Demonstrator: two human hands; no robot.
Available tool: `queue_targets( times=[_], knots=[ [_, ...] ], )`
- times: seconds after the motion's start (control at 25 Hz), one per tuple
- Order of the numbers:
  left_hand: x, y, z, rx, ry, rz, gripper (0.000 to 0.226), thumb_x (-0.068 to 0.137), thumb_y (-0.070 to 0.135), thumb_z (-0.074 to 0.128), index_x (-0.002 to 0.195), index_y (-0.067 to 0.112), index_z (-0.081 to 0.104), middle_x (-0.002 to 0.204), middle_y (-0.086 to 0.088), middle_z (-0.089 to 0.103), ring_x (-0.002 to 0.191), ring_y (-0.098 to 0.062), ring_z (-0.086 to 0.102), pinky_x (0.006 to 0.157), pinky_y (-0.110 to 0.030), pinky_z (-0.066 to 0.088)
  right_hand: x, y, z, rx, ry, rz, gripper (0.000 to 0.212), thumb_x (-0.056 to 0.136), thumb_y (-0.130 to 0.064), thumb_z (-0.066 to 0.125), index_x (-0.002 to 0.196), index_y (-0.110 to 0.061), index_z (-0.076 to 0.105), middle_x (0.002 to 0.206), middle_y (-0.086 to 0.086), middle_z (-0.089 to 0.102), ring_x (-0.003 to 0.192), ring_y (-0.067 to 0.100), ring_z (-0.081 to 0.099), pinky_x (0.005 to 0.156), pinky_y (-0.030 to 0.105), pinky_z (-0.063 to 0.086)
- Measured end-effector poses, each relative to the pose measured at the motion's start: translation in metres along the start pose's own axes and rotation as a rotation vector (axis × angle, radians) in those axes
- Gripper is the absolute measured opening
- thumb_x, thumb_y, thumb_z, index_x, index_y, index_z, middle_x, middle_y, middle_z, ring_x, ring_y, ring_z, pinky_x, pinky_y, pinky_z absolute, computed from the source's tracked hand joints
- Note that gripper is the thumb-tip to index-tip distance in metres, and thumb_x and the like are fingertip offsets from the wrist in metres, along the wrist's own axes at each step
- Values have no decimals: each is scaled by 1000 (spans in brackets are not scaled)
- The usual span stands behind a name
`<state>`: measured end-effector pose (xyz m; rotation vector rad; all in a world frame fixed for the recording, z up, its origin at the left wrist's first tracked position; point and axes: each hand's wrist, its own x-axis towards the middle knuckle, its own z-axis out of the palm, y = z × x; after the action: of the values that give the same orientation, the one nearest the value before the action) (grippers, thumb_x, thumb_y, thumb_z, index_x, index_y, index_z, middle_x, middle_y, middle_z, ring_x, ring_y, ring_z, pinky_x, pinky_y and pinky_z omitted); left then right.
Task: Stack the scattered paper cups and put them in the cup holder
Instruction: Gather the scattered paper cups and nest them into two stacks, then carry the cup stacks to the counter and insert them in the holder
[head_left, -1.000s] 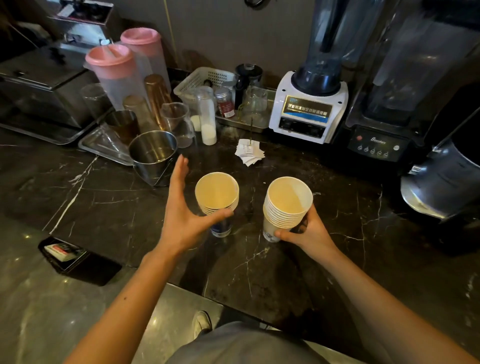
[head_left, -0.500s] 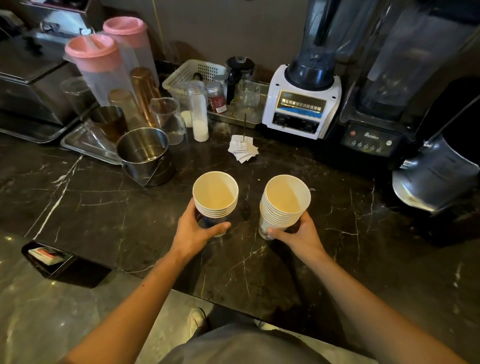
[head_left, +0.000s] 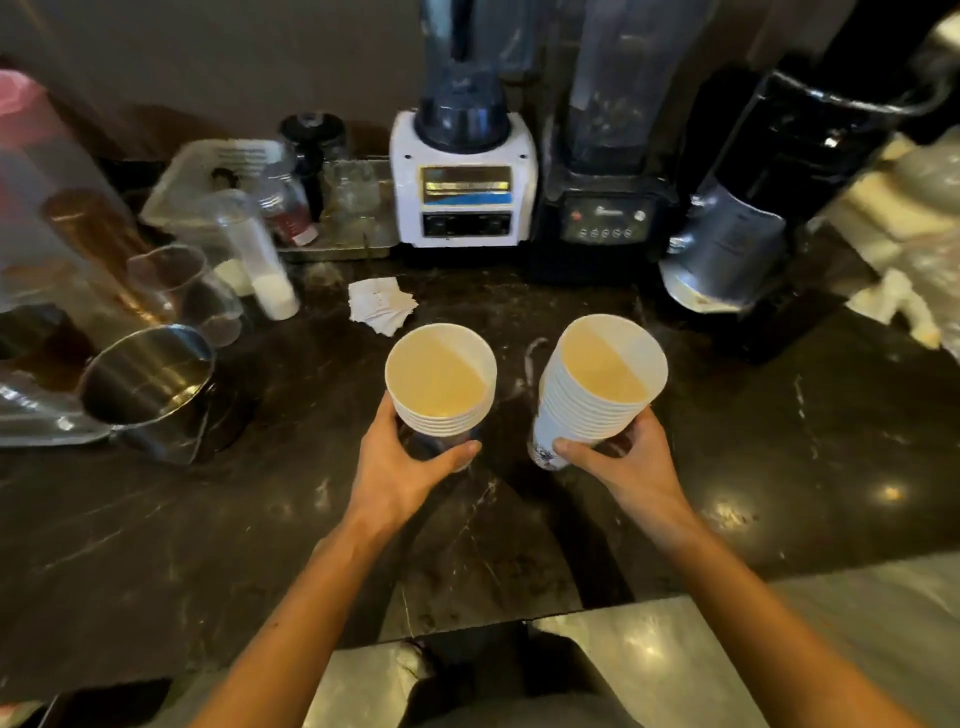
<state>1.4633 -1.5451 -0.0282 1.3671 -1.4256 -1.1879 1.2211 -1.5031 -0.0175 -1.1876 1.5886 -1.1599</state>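
Observation:
Two stacks of white paper cups stand over the dark marble counter (head_left: 779, 467). My left hand (head_left: 400, 467) grips the shorter left cup stack (head_left: 441, 379) low down, thumb across its front. My right hand (head_left: 623, 467) grips the taller right cup stack (head_left: 602, 384) near its base; that stack leans a little to the right. Both stacks open upward and look empty inside. No cup holder can be picked out in this view.
A steel pitcher (head_left: 145, 384) and glassware on a tray crowd the left. Folded paper slips (head_left: 379, 306) lie behind the cups. A white blender (head_left: 462, 182), a black blender (head_left: 602, 208) and a dark machine (head_left: 753, 208) line the back wall.
My left hand went from open beside the left stack to gripping it. The view swung to the right, and both stacks now sit closer to the camera.

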Motion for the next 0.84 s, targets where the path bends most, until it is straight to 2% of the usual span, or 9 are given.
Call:
queue_targets(
  times=[0.12, 0.16, 0.28, 0.4, 0.52, 0.6, 0.64, 0.72, 0.84],
  knots=[
    [0, 20, 45, -3, -226, 71, 84, 61, 19, 91, 130, 30, 44, 118, 28, 55, 112, 17, 51, 91, -5, 42, -45, -7, -37, 12, 241, -43, 81, 63, -22, 87, 131, -33, 44, 126, -21, 57, 115, -10, 54, 90, 14, 46],
    [1, 21, 47, -8, -224, 91, 82, 62, 18, 90, 127, 35, 42, 116, 31, 54, 110, 21, 50, 88, -1, 41, -46, -10, -37, 4, 256, -62, 79, 64, -19, 87, 129, -32, 45, 125, -21, 58, 114, -11, 54, 89, 11, 46],
    [-23, 48, 100, -66, -385, 160, 84, 64, 14, 89, 123, 45, 39, 117, 35, 51, 110, 20, 50, 89, -2, 42, -94, -3, -86, -7, 435, -53, 77, 62, -21, 88, 128, -28, 50, 123, -15, 62, 115, -1, 58, 93, 18, 48],
    [-43, 65, 148, -111, -476, 196, 90, 60, 16, 91, 125, 46, 36, 120, 33, 50, 110, 20, 50, 90, -3, 41, -139, 4, -125, -2, 566, -49, 75, 63, -9, 90, 126, -26, 52, 120, -12, 64, 111, 1, 61, 89, 18, 49],
    [-98, 92, 238, -124, -662, 286, 90, 51, 27, 94, 123, 48, 43, 125, 22, 57, 121, 4, 54, 99, -20, 46, -224, 20, -189, 14, 773, -32, 73, 65, -2, 88, 124, -27, 52, 119, -9, 65, 109, 1, 63, 91, 20, 51],
    [-122, 105, 266, -143, -725, 322, 89, 54, 17, 94, 121, 47, 44, 122, 26, 57, 119, 8, 53, 99, -16, 45, -256, 30, -209, 18, 818, 6, 78, 63, -10, 91, 129, -23, 51, 123, -5, 64, 114, 5, 61, 96, 27, 51],
    [-152, 116, 299, -168, -817, 353, 87, 57, 11, 93, 119, 47, 44, 119, 31, 57, 117, 13, 53, 96, -11, 44, -292, 37, -235, 4, 904, 18, 83, 61, -18, 92, 133, -20, 49, 125, -5, 63, 115, 7, 61, 97, 29, 51],
    [-206, 128, 356, -149, -963, 395, 85, 58, 5, 91, 115, 47, 43, 114, 35, 56, 111, 20, 51, 91, -6, 43, -357, 50, -274, 1, 1033, 30, 90, 60, -25, 90, 137, -19, 45, 129, -6, 60, 118, 6, 59, 97, 26, 51],
    [-261, 142, 413, -195, -1100, 427, 87, 55, 3, 93, 116, 41, 43, 118, 27, 52, 107, 24, 50, 85, -1, 41, -420, 66, -309, -37, 1174, 71, 88, 65, -10, 90, 135, -33, 42, 131, -13, 55, 119, 0, 55, 98, 23, 48]
  ],
)
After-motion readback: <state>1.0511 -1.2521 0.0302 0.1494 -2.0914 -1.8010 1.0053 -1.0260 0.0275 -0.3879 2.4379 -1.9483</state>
